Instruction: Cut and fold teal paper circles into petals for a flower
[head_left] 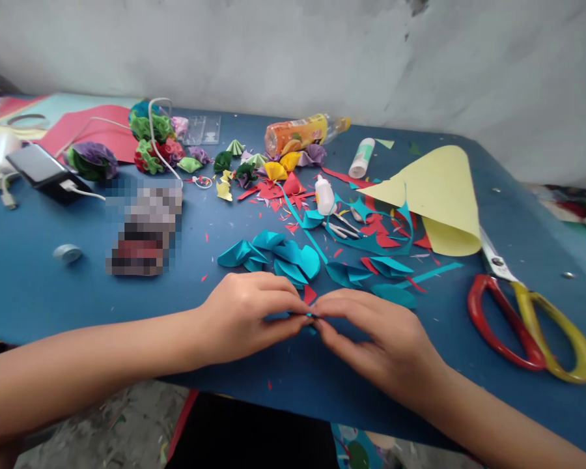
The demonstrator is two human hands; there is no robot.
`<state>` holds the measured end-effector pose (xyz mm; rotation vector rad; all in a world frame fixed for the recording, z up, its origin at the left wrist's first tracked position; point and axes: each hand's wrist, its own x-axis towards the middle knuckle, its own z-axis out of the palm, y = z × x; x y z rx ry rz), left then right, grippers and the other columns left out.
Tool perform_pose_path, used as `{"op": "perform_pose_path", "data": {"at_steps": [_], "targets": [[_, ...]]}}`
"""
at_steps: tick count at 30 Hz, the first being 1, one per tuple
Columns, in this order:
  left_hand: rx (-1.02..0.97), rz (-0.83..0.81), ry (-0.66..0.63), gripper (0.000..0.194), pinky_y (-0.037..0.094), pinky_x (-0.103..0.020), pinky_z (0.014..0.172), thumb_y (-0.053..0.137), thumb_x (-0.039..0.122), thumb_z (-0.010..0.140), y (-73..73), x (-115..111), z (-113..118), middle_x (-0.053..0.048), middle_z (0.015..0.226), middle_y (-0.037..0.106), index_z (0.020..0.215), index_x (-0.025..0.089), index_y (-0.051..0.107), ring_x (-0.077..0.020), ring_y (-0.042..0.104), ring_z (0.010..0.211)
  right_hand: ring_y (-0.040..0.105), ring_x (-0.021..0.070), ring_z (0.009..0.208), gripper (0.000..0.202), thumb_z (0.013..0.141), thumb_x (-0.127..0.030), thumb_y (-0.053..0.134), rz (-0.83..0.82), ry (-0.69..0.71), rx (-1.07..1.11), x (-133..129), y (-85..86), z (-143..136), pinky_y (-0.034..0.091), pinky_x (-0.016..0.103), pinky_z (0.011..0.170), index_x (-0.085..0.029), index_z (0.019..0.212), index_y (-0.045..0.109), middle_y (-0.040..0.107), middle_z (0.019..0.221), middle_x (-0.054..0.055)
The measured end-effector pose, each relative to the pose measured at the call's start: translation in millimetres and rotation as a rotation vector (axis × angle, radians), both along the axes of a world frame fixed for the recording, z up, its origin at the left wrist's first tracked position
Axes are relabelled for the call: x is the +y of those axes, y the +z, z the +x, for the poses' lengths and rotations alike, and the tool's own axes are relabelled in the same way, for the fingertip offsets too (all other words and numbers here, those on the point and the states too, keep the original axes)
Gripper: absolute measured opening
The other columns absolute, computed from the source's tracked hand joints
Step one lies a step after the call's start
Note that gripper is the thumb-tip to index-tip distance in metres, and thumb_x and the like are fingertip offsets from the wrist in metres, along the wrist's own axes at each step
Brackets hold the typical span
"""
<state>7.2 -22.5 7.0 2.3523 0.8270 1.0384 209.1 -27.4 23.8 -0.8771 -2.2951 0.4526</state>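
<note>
My left hand and my right hand meet fingertip to fingertip near the front of the blue table. Both pinch one small piece of blue paper, mostly hidden between the fingers. Just beyond my hands sits a cluster of folded blue paper pieces. More folded blue pieces lie beyond my right hand, beside thin blue strips and a bit of red paper.
Large scissors with red and yellow handles lie at the right, by a curled yellow sheet. Behind are a bottle, a glue bottle, a glue stick and paper flowers. A pixelated object lies left.
</note>
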Motion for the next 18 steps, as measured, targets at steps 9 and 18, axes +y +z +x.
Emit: {"op": "perform_pose_path", "data": {"at_steps": [9,18], "targets": [[-0.152,0.025,-0.014,0.009,0.05,-0.02,0.059,0.06,0.016,0.082,8.1,-1.5,0.3,-0.006,0.072,0.07,0.079,0.014,0.068,-0.0104,0.062,0.063,0.067,0.0126,0.073,0.014,0.081,-0.009,0.056,-0.185,0.009,0.069,3.4,5.4,2.1,0.055,0.021,0.067,-0.019,0.085,0.064,0.07,0.08,0.003],[-0.063,-0.128,-0.187,0.021,0.052,-0.018,0.072,0.053,0.018,0.087,5.8,5.1,-6.0,-0.008,0.092,0.069,0.104,0.017,0.066,-0.0112,0.065,0.081,0.068,0.014,0.073,0.015,0.082,-0.01,0.054,-0.046,0.01,0.054,4.0,6.6,5.1,0.057,0.023,0.067,-0.021,0.086,0.062,0.07,0.08,0.003]]}}
